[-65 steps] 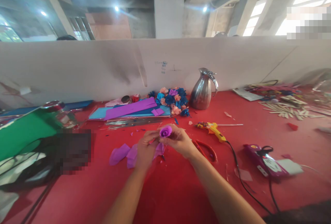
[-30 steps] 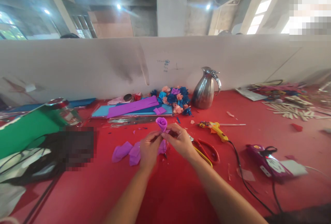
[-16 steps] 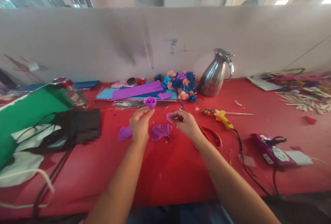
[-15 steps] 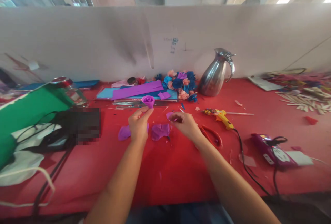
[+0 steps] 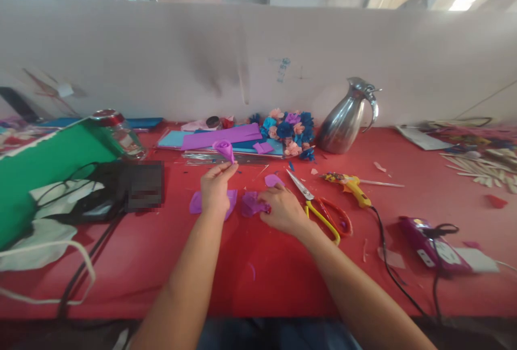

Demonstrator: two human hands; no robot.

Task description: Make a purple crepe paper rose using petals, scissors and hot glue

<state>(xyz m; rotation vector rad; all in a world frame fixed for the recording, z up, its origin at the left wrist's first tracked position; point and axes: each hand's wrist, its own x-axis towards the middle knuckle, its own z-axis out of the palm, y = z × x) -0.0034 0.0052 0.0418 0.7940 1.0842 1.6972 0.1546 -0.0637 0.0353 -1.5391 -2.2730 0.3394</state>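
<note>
My left hand (image 5: 216, 186) is closed, pinching the narrow base of a purple paper rose (image 5: 223, 149), which it holds above the table tilted to the left. Low on the table, my right hand (image 5: 281, 207) has its fingers bent down onto the right side of a crumpled purple paper petal (image 5: 249, 204); its fingertips are partly hidden. Another purple paper piece (image 5: 195, 203) lies beneath my left hand, partly covered by it. Just beyond my right hand rests a rounded purple petal (image 5: 273, 180). Scissors (image 5: 309, 197) with red and yellow handles lie open to the right.
A yellow glue gun (image 5: 355, 188) lies right of the scissors, its black cord running forward. Behind are a steel jug (image 5: 344, 118), a bunch of paper flowers (image 5: 291, 130) and purple paper strips (image 5: 222, 136). A glass jar (image 5: 120, 137) stands left; a magenta box (image 5: 434, 245) sits right.
My right hand has come down and left onto the crumpled petal, uncovering the scissors and the rounded petal. The rose in my left hand has shifted left and tilted. The view has turned slightly left.
</note>
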